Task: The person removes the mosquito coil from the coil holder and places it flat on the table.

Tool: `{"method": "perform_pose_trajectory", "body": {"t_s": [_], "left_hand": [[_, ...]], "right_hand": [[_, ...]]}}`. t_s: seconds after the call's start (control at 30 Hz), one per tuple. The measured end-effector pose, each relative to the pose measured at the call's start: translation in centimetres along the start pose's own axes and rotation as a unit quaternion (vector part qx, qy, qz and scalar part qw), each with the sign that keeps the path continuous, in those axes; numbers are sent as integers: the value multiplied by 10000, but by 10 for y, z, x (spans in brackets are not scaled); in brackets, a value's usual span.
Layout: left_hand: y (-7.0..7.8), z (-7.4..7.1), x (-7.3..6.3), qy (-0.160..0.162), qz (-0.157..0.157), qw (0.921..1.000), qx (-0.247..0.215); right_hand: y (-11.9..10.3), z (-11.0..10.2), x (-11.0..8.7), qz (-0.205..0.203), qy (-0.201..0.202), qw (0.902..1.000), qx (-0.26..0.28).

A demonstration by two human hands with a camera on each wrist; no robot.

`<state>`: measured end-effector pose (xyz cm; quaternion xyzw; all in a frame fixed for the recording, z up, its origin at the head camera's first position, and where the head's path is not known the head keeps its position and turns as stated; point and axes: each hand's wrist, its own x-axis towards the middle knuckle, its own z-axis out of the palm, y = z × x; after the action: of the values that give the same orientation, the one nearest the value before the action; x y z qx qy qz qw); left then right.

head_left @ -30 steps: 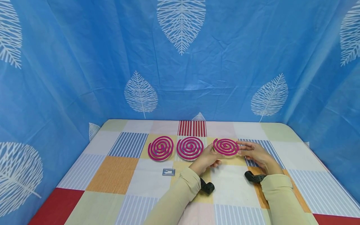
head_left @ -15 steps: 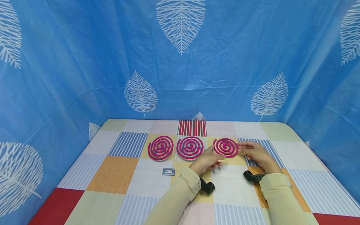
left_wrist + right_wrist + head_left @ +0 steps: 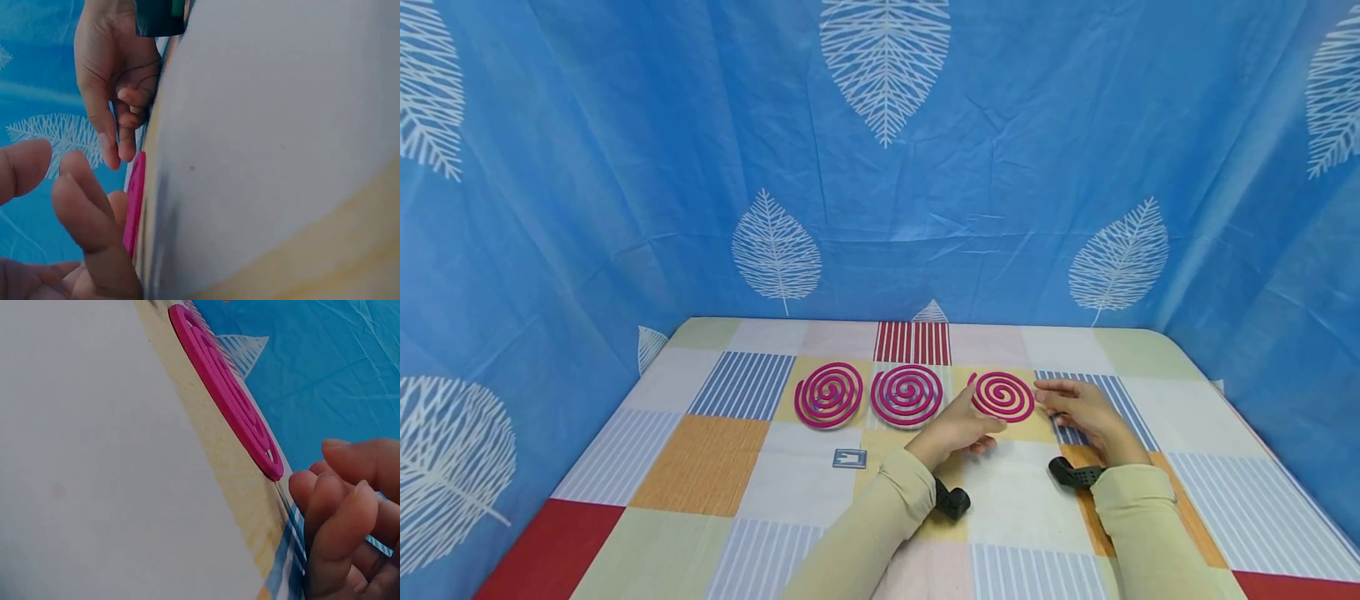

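Observation:
A pink spiral mosquito coil (image 3: 1002, 397) lies flat on the patchwork tablecloth, between my two hands. My left hand (image 3: 957, 428) is at its left and near side, the fingers loosely bent and overlapping the rim in the head view. To the right of the coil, my right hand (image 3: 1086, 414) has its bent fingertips just off the rim. The right wrist view shows a small gap between these fingers (image 3: 337, 519) and the flat coil (image 3: 228, 394). In the left wrist view the coil (image 3: 135, 206) appears edge-on behind my left fingers.
Two more pink mosquito coils, one in the middle (image 3: 907, 417) and one at the left (image 3: 828, 420), lie in a row with it. A blue curtain (image 3: 1000, 167) with white leaf prints stands behind the table and along both sides.
The right coil has gone from tilted between both hands to flat on the cloth. My right fingers have parted from its rim, and my left hand has shifted slightly.

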<state>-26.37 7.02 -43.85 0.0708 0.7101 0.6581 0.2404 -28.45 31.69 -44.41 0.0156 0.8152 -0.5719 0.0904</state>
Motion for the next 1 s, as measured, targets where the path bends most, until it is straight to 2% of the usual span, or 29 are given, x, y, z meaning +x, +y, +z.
{"method": "perform_pose_trajectory", "body": {"t_s": [0.23,0.43,0.57,0.7,0.87,1.0], "left_hand": [[13,3,-11,-75,300,9971,699],[25,0,-21,69,719,9867,1459],[32,-5,-27,91,1056,9784,1777],[38,-10,-33,33,1327,9729,1892],[45,-18,-42,18,1676,9682,1855],[51,-25,-48,7,2004,9601,1952]], "right_hand": [[-1,0,1,-89,-46,9992,387],[-5,-1,1,-432,-81,9975,555],[-9,-2,0,-601,-103,9962,628],[-17,-2,-2,-810,-167,9941,703],[-27,-1,-7,-1283,-372,9871,879],[-35,1,-11,-1691,-430,9823,682]]}}
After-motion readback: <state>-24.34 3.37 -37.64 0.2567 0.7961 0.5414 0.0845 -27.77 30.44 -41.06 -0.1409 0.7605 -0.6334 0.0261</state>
